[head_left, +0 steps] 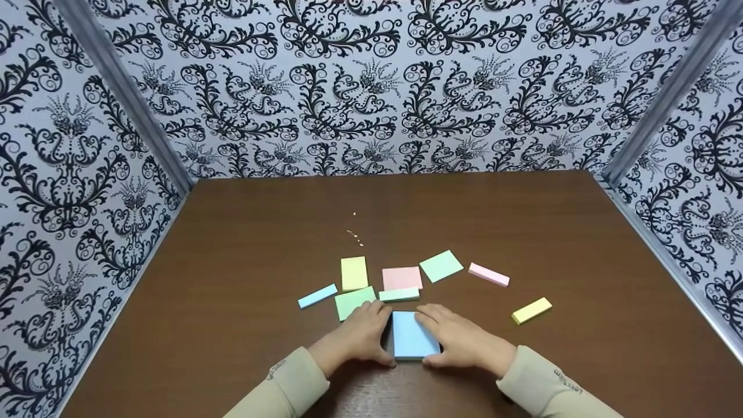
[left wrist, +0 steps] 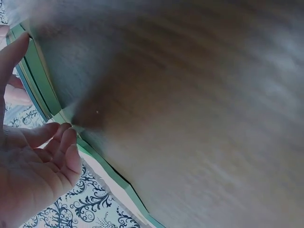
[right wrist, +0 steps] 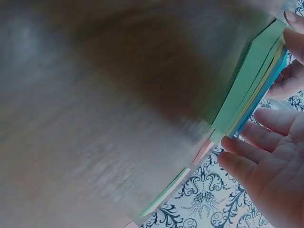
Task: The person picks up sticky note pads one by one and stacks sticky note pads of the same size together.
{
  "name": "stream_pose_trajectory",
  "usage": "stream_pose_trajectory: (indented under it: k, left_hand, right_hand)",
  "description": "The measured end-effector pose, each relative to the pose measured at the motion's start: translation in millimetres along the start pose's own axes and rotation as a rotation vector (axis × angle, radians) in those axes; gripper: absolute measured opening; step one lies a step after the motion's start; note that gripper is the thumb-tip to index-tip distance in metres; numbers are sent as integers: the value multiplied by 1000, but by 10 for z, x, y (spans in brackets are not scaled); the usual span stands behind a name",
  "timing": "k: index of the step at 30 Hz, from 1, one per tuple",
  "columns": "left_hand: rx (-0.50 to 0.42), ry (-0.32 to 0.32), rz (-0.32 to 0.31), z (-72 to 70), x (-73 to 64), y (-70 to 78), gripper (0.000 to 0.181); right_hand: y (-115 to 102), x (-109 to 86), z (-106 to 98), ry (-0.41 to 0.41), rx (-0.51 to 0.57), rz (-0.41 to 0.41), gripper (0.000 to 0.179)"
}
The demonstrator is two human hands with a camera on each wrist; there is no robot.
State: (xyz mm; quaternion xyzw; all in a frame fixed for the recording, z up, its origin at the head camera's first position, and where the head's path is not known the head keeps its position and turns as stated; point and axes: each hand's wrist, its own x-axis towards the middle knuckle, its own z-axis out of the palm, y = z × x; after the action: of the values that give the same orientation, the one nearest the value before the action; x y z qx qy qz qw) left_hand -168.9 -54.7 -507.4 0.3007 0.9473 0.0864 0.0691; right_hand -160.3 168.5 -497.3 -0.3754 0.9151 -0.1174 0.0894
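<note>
The blue-topped stack looked like paper to me — matt and smooth on top, its layered edges flat. The green pad, pink pad and yellow pad had the same dull, papery face. I saw wood grain in the smooth tabletop, with a soft sheen nearest me. My sleeves were matt cloth; the patterned walls looked papery, the grey corner strips metallic — smooth, faintly shiny.
</note>
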Motion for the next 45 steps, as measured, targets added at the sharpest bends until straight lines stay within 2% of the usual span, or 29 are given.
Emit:
stream_pose_trajectory:
  k: [8, 16, 21, 26, 33, 40, 45]
  left_hand:
    - [-32, 5, -4, 3, 18, -7, 97]
    - [-50, -22, -12, -10, 26, -16, 99]
    - [-114, -42, -19, -27, 29, -14, 101]
    - [-162, -46, -18, -30, 29, -2, 95]
    - [-91, -26, 14, -18, 35, -7, 92]
    - [-62, -5, 22, 7, 55, 1, 88]
    - [-37, 2, 28, 35, 65, 8, 86]
  right_hand:
    - [4, 11, 17, 14, -5, 0, 73]
    - [-3, 16, 30, 13, 6, 5, 72]
    - [-16, 27, 1, -5, 23, 16, 70]
    - [-25, 35, -19, -26, 42, 32, 69]
    - [-41, 37, -32, -32, 79, 44, 69]
    - [-53, 43, -42, -19, 6, 49, 70]
    - [-40, 51, -27, -27, -7, 39, 70]
